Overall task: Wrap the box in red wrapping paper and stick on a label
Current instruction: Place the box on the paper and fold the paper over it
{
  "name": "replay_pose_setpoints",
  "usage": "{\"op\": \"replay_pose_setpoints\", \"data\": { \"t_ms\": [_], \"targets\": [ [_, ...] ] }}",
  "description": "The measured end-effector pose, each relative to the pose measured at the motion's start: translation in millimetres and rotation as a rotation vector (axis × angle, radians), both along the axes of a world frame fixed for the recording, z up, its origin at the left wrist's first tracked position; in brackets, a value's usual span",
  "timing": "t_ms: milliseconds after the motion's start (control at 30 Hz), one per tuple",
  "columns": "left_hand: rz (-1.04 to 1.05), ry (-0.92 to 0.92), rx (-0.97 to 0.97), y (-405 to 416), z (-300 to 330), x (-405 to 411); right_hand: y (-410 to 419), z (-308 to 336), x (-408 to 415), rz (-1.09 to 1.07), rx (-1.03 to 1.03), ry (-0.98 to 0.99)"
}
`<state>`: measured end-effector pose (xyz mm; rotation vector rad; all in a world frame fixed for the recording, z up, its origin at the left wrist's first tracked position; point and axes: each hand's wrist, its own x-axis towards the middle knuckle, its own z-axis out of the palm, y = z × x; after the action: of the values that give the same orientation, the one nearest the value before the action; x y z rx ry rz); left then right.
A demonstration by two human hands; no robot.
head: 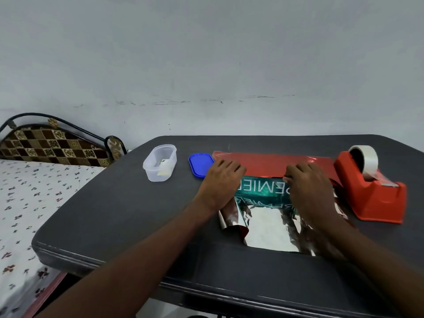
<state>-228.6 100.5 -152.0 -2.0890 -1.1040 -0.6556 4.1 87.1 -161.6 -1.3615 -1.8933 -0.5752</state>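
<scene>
The green box (263, 191) lies on the red wrapping paper (275, 162) at the table's (114, 214) three o'clock side. Left hand (221, 180) and right hand (307, 184) press flat, fingers straight, holding the far flap at twelve o'clock. The fold will probably sit best pulled taut and creased along the box edge before reaching for the tape dispenser (371, 191).

Grey table (114, 214): tub (160, 162), lid (200, 165), dispenser (376, 193)

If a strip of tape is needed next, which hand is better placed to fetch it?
Probably the right hand: the red tape dispenser stands just beside it. The left hand lies on the far side of the green box, so it could keep pressing the red wrapping paper.
</scene>
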Motion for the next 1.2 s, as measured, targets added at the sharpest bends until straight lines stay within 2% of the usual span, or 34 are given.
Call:
{"op": "replay_pose_setpoints", "data": {
  "t_ms": [100, 300, 700, 833, 1067, 1200],
  "targets": [
    [-0.002, -0.074, -0.047, 4.2, 1.8, -2.1, 0.4, -1.0, 1.2, 0.003, -0.005, -0.009],
    [-0.031, -0.062, -0.119, 9.2, 7.9, -9.9, 3.2, 1.4, 4.2, 0.013, -0.007, -0.020],
    [-0.036, 0.059, 0.091, 1.4, 2.7, -2.1, 4.3, 0.8, 10.6, 0.016, 0.039, -0.008],
    [-0.047, 0.062, 0.095, -0.9, -1.5, -3.0, 1.1, -5.3, 12.0, -0.009, 0.080, -0.047],
    [-0.058, 0.052, 0.085, 1.1, -4.9, -12.0, 0.4, -3.9, 9.9, 0.017, 0.046, 0.038],
    [-0.102, -0.037, 0.056, -3.0, -2.6, -15.1, 2.6, 3.0, 9.2, 0.010, 0.004, 0.068]
  ]
}}
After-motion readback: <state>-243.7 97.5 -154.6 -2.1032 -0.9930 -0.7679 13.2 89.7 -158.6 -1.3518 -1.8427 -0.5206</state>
